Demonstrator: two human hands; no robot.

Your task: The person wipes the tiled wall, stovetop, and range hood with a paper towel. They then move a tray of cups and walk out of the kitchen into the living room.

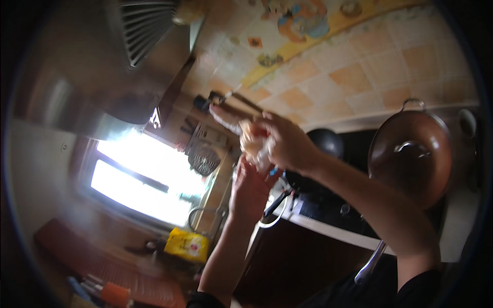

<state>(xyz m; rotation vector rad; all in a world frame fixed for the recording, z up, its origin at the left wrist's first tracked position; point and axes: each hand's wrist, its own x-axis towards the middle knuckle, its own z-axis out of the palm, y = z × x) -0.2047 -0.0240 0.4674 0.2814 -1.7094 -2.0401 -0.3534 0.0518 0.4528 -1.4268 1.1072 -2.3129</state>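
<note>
Both bare hands are raised together in front of a tiled kitchen wall. Between them is a crumpled pale, partly translucent bundle [252,144], blurred, its contents not clear. My right hand [292,144] grips it from the right side. From below, my left hand [250,186] holds its lower part, fingers pointing up. A whitish elongated piece [226,119] sticks out to the upper left of the bundle; I cannot tell whether it belongs to it. Behind my right hand, a dark pan [327,142] is partly hidden.
A brown wok [412,161] sits on the black stove [327,211] at the right. Left of my hands hangs a perforated skimmer [204,158]. A yellow packet [186,245] lies below the bright window [142,192]. The range hood [96,73] is at the upper left.
</note>
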